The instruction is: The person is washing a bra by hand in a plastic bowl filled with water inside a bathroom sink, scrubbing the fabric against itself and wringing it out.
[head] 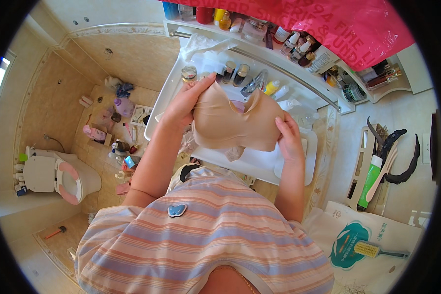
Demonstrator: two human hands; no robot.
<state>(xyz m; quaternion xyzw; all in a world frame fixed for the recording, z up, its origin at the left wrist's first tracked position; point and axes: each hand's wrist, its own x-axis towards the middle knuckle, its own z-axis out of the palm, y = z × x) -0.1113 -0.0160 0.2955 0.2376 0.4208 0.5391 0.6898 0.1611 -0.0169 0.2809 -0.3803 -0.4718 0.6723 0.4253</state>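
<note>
A beige bra (235,126) is stretched out between my two hands above the white washbasin (262,171). My left hand (185,101) grips its upper left side, with the thumb along the edge. On the opposite side my right hand (289,134) pinches the band near the lower corner. Below the bra hangs a bit of pale fabric (235,153), and more pale cloth (186,142) lies in the basin to its left. Part of a pink object (238,106) shows through the neckline. The bra hides much of the basin and most of the faucet's (255,82) surroundings.
Bottles (240,75) and a glass jar (188,73) line the basin's back ledge. Above run a metal rail (279,68), a crowded shelf and a pink plastic bag (338,29). A holder with combs and a green tube (370,182) is at right. Toilet (77,180) and floor clutter are left.
</note>
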